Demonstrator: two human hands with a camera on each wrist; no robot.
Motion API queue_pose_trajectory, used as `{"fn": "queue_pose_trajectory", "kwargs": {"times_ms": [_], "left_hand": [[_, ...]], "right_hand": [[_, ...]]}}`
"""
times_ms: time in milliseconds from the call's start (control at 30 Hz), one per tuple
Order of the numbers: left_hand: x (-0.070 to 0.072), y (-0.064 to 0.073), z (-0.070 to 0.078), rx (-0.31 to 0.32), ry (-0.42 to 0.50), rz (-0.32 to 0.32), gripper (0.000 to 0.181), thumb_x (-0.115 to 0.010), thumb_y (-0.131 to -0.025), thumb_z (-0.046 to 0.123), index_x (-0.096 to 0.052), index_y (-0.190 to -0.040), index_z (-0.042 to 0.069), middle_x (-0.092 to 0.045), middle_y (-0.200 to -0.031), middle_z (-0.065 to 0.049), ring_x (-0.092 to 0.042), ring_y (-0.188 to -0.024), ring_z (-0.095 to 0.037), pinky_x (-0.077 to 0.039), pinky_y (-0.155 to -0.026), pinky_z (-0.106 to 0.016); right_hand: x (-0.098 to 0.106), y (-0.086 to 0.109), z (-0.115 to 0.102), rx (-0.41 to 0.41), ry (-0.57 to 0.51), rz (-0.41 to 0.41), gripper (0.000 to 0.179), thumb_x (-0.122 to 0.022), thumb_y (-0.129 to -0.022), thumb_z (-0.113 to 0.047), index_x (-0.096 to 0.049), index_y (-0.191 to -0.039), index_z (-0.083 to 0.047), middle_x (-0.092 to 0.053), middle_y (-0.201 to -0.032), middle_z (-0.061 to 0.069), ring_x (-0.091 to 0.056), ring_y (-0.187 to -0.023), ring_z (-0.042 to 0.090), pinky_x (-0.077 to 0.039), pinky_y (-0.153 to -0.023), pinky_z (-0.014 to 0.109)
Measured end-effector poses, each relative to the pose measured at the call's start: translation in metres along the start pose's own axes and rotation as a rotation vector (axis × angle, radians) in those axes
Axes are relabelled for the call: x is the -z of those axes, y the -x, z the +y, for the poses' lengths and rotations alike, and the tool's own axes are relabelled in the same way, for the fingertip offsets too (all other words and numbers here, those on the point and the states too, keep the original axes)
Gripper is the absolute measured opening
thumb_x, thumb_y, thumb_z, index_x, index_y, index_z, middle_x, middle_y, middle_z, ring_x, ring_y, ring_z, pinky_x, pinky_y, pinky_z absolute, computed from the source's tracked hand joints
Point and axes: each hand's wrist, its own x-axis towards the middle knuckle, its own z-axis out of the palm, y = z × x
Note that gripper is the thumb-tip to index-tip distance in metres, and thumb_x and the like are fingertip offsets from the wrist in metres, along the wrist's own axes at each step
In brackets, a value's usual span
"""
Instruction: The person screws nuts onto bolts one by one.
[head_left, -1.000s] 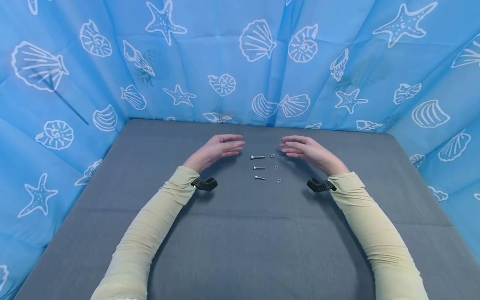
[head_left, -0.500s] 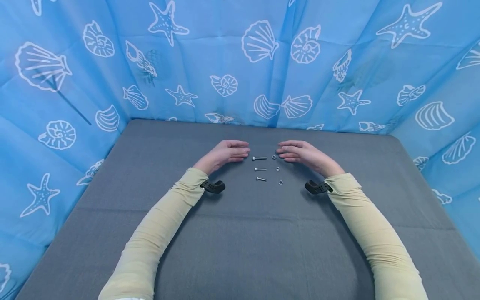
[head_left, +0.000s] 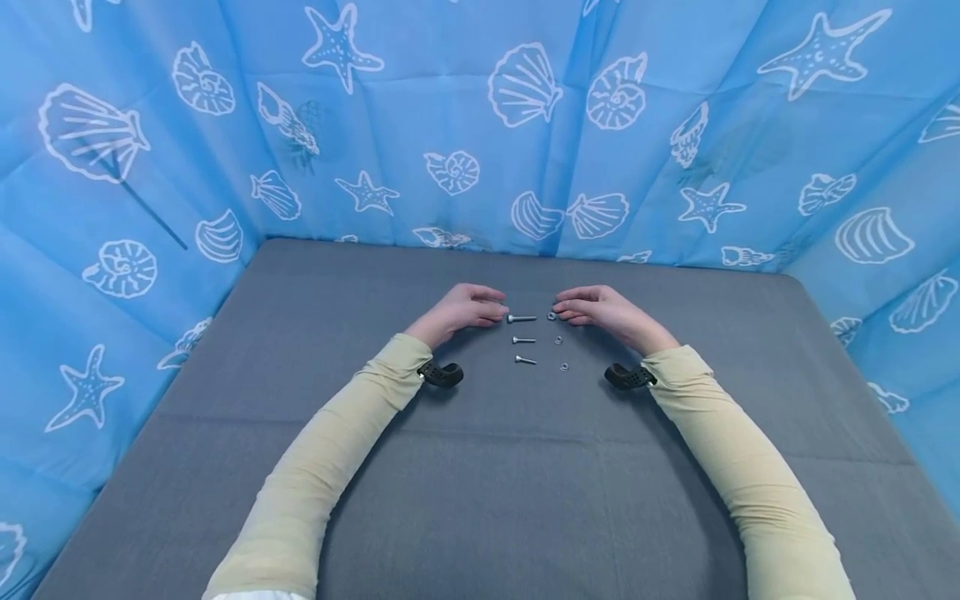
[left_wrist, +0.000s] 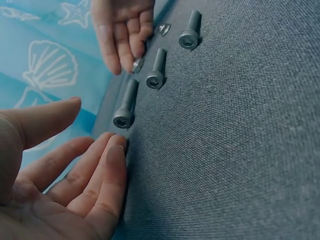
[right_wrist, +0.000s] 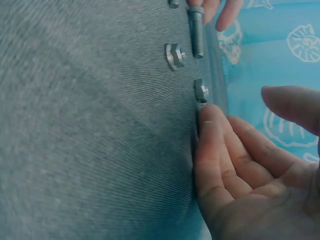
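Where head view blurs, left wrist shows hex-socket bolts (left_wrist: 156, 73) | left fingers (left_wrist: 112, 172), right fingers (right_wrist: 210, 155) relaxed

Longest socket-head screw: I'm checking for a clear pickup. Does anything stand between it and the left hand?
Nothing visible: the left hand is just short of the longest socket-head screw, at its head end. The middle screw and shortest screw lie outside that gap.
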Motion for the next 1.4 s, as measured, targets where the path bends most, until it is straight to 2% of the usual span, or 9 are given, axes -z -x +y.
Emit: {"fn": "queue_pose_trajectory", "kwargs": {"times_ms": [267, 467, 667, 767, 1000, 1200, 1400], "left_hand": [[-0.004, -0.007, 0.007, 0.043, -0.095, 0.051, 0.038, -0.070, -0.090, 0.014, -0.061, -0.124, 0.000, -0.066, -0.112, -0.013, -0.064, -0.099, -0.022, -0.056, -0.082, -0.031], [-0.008, -0.009, 0.009, 0.056, -0.160, 0.086, 0.032, -0.073, -0.087, 0.015, -0.067, -0.114, 0.001, -0.068, -0.103, -0.011, -0.065, -0.093, -0.021, -0.057, -0.077, -0.030], [-0.013, -0.013, 0.009, 0.042, -0.237, 0.127, 0.027, -0.077, -0.083, 0.013, -0.071, -0.106, 0.002, -0.070, -0.096, -0.009, -0.066, -0.086, -0.017, -0.056, -0.071, -0.028], [-0.015, -0.013, 0.009, 0.039, -0.273, 0.145, 0.025, -0.078, -0.082, 0.013, -0.072, -0.104, 0.003, -0.069, -0.096, -0.007, -0.065, -0.084, -0.015, -0.056, -0.069, -0.026], [-0.014, -0.012, 0.008, 0.022, -0.322, 0.159, 0.023, -0.081, -0.078, 0.011, -0.074, -0.099, 0.006, -0.066, -0.100, -0.005, -0.062, -0.086, -0.015, -0.056, -0.070, -0.025], [-0.016, -0.011, 0.006, 0.003, -0.371, 0.172, 0.018, -0.081, -0.077, 0.010, -0.075, -0.094, 0.008, -0.068, -0.094, -0.003, -0.061, -0.078, -0.015, -0.053, -0.063, -0.023], [-0.018, -0.013, 0.003, 0.004, -0.376, 0.191, 0.017, -0.082, -0.076, 0.009, -0.075, -0.091, 0.008, -0.067, -0.090, -0.003, -0.060, -0.074, -0.015, -0.051, -0.059, -0.023]], "right_hand": [[-0.001, -0.005, -0.004, -0.019, 0.159, 0.052, 0.039, -0.058, -0.097, -0.012, -0.052, -0.129, 0.009, -0.059, -0.121, 0.024, -0.061, -0.100, 0.019, -0.054, -0.086, 0.030], [-0.004, -0.009, -0.009, -0.047, 0.256, 0.071, 0.036, -0.064, -0.092, -0.012, -0.058, -0.122, 0.007, -0.064, -0.108, 0.019, -0.060, -0.088, 0.015, -0.053, -0.075, 0.026], [-0.006, -0.014, -0.013, -0.082, 0.323, 0.074, 0.036, -0.069, -0.090, -0.015, -0.062, -0.119, 0.005, -0.064, -0.109, 0.016, -0.058, -0.087, 0.016, -0.053, -0.080, 0.031], [-0.007, -0.016, -0.014, -0.103, 0.341, 0.077, 0.035, -0.071, -0.088, -0.016, -0.063, -0.116, 0.004, -0.065, -0.103, 0.013, -0.057, -0.085, 0.015, -0.052, -0.079, 0.032], [-0.010, -0.021, -0.015, -0.111, 0.366, 0.100, 0.029, -0.075, -0.084, -0.011, -0.066, -0.107, 0.004, -0.064, -0.082, 0.003, -0.053, -0.071, 0.010, -0.047, -0.063, 0.026], [-0.010, -0.022, -0.013, -0.120, 0.388, 0.099, 0.026, -0.076, -0.083, -0.011, -0.067, -0.102, 0.003, -0.062, -0.077, 0.001, -0.051, -0.068, 0.010, -0.044, -0.061, 0.027], [-0.010, -0.023, -0.011, -0.123, 0.393, 0.087, 0.025, -0.076, -0.083, -0.012, -0.066, -0.101, 0.002, -0.061, -0.076, 0.000, -0.051, -0.069, 0.011, -0.044, -0.061, 0.027]]}}
